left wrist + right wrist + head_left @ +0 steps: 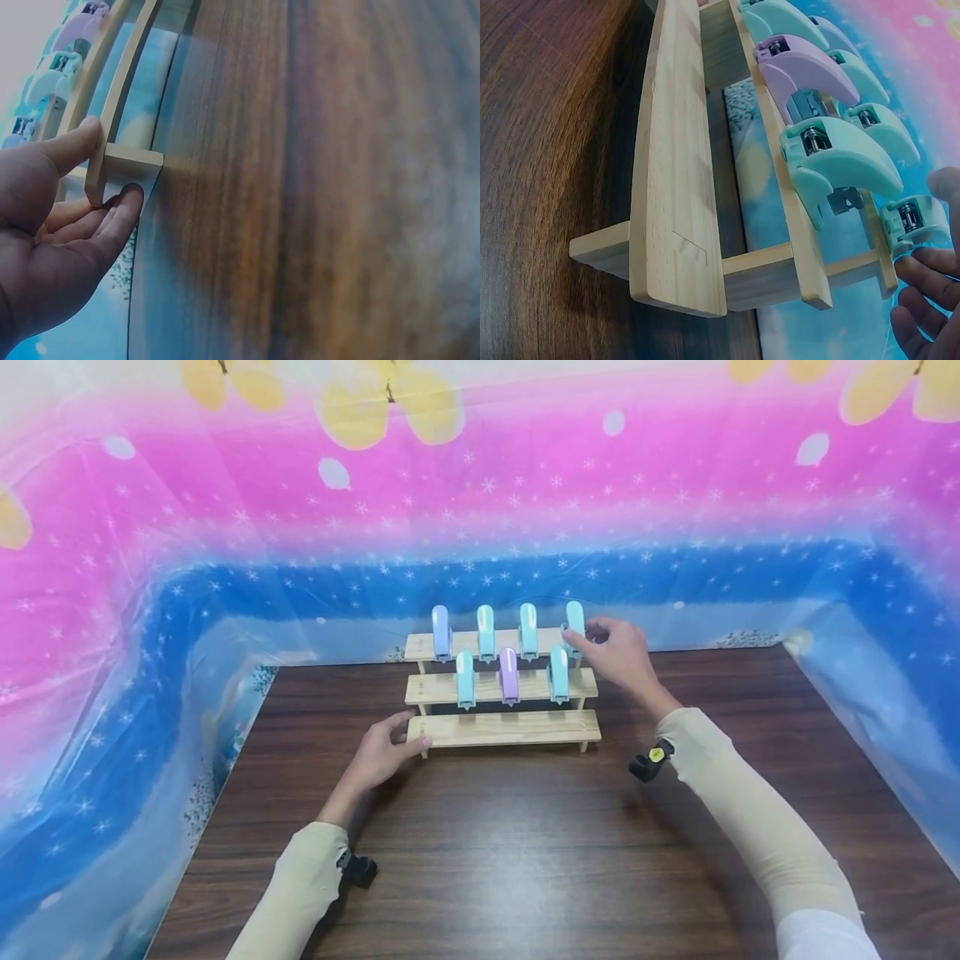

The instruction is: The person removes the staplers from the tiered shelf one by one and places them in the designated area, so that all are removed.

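Observation:
At the right end of the top tier, my right hand (618, 652) has its thumb and fingers about a small teal stapler (574, 612). In the right wrist view, the fingers (928, 276) touch the lower side of that stapler (913, 223), its spring facing the camera. My left hand (378, 750) holds the left end of the three-tier wooden stand (502, 729) at its lowest board. There the thumb (81, 142) lies against the board and the fingers curl below. A blue stapler (440, 631) and two teal ones share the top tier.
On the middle tier stand a purple stapler (509, 675) between two teal ones. The lowest tier carries no stapler. A brown wood-grain table (510, 843) spreads in front of the stand, and a patterned pink and blue cloth (525, 510) hangs behind and along the sides.

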{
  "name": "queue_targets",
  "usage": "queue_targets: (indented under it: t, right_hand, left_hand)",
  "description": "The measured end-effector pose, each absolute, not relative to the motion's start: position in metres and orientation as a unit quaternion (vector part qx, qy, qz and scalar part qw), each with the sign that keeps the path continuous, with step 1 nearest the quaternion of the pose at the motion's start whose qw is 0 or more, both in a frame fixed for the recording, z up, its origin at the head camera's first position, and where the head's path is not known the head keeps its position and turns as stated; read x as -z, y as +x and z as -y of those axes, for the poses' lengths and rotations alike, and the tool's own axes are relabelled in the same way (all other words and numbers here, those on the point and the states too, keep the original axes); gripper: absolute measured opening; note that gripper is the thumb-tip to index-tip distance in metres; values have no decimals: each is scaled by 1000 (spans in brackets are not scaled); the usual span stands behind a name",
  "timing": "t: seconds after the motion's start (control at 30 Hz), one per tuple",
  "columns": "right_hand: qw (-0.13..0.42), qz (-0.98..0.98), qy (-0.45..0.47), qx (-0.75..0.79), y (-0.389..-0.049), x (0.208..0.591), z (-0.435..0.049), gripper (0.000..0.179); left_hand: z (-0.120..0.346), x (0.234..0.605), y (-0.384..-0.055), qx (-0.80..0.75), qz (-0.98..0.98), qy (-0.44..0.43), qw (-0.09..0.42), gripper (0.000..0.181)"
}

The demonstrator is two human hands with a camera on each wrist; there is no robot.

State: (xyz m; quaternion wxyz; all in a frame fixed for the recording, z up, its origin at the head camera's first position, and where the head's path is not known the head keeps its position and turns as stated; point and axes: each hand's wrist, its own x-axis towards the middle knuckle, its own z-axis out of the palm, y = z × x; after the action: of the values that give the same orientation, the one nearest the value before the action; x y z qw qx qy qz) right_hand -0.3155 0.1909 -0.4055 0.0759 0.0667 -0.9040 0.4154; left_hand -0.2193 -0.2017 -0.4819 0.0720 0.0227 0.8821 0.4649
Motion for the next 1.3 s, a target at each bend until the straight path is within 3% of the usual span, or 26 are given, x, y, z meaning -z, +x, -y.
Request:
queue_targets:
  t: [0.4,0.67,1.3]
  right_hand:
    - [122,897,70,-420,-316,409,-189,56]
    - [116,888,32,-445,-314,407,-193,60]
    - [169,895,-17,-413,-276,409,-246,65]
  left_hand:
    - [203,482,-219,-469,-880,26,71,72]
    - [203,483,-219,-471,-879,28,71,71]
    - [202,481,-220,-474,-877,32,74,74]
